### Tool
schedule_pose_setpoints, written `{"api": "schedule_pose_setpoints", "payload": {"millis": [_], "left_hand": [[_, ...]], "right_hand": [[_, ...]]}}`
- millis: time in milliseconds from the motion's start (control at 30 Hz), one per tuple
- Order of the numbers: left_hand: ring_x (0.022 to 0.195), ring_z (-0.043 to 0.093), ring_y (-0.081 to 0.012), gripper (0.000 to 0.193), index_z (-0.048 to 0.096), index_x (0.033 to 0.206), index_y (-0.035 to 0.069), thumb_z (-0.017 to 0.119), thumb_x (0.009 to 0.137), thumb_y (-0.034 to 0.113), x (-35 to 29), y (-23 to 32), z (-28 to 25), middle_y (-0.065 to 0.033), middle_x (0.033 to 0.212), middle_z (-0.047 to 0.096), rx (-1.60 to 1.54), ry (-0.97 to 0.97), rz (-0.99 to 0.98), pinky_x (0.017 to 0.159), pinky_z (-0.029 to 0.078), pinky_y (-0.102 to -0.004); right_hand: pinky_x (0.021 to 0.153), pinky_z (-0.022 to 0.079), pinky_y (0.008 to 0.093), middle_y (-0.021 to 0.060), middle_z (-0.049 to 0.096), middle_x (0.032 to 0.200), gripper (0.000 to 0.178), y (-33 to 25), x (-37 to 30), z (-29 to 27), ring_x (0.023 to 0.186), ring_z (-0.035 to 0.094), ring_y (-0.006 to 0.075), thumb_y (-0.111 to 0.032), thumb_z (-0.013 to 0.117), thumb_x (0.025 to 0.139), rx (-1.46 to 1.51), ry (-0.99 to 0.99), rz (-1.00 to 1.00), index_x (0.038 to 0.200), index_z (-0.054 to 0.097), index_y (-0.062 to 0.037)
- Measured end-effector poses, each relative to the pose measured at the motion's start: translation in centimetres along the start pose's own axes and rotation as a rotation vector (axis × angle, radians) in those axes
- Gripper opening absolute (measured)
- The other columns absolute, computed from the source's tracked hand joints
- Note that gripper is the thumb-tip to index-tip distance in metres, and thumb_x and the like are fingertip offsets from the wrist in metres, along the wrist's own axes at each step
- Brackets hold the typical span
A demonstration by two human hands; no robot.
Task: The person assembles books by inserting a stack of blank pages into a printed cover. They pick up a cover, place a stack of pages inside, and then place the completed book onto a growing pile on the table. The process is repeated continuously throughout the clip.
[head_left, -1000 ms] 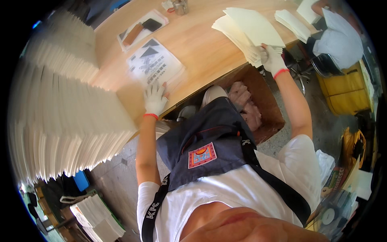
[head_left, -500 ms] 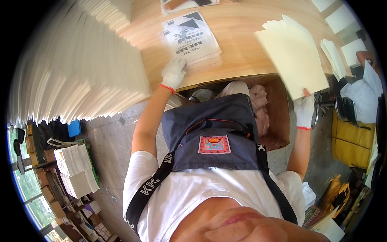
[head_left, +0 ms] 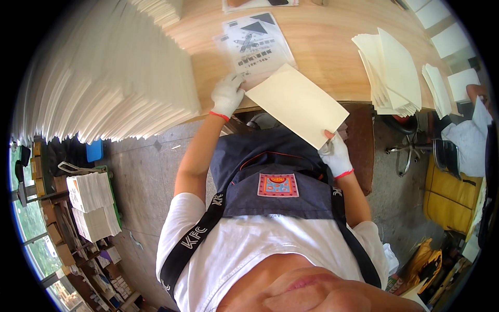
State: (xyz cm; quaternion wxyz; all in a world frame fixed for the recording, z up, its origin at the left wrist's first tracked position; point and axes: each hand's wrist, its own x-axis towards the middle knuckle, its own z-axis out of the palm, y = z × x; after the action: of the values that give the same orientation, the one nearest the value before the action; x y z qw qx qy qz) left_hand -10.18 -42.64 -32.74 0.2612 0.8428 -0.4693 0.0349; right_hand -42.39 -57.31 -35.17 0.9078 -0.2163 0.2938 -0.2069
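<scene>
My right hand (head_left: 336, 155), in a white glove with a red cuff and a bare thumb, grips a cream paper pad (head_left: 299, 106) by its near right corner. The pad slants over the table's front edge, its left corner close to my left hand (head_left: 227, 95). That hand, gloved too, has its fingers closed at the near left edge of a clear plastic bag (head_left: 262, 49) with dark print, lying on more such bags. The pad covers part of the near end of the bags. Further right, a fanned stack of cream paper (head_left: 390, 73) overhangs the table edge.
Tall stacks of white paper (head_left: 114, 78) fill the left of the wooden table (head_left: 327, 41). A brown box (head_left: 364, 151) sits below the table edge. Another person's hand (head_left: 475, 92) is at the far right, near a black chair (head_left: 448, 156) and a yellow bag (head_left: 452, 197).
My right hand has moved left from the cream stack, bringing a pad toward the bags. My left hand stays by the bag's near edge.
</scene>
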Motion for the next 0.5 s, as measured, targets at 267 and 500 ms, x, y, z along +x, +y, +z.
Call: {"api": "schedule_pose_setpoints", "payload": {"millis": [267, 500], "left_hand": [[0.068, 0.055, -0.0157, 0.027, 0.058, 0.095, 0.003, 0.043, 0.077, -0.009, 0.2, 0.4, 0.2, -0.0077, 0.091, 0.059, -0.406, -0.035, -0.013, 0.061, 0.044, -0.0264], [0.088, 0.057, -0.0169, 0.046, 0.040, 0.125, 0.005, 0.053, 0.081, -0.002, -3.4, 7.1, 3.9, -0.0091, 0.098, 0.058, -1.252, 0.546, -0.555, 0.073, 0.048, -0.0304]], "right_hand": [[0.055, 0.050, 0.0234, 0.0058, 0.058, 0.101, 0.028, 2.5, -1.3, 4.2, 0.076, 0.060, 0.0145, -0.011, 0.048, 0.090, 0.070, 0.059, -0.012, 0.117, 0.046, -0.0084], [0.049, 0.047, 0.0274, 0.0135, 0.058, 0.088, 0.028, 3.7, -2.4, 5.5, 0.062, 0.060, 0.0195, -0.014, 0.044, 0.092, 0.034, -0.221, 0.067, 0.118, 0.038, -0.0051]]}}
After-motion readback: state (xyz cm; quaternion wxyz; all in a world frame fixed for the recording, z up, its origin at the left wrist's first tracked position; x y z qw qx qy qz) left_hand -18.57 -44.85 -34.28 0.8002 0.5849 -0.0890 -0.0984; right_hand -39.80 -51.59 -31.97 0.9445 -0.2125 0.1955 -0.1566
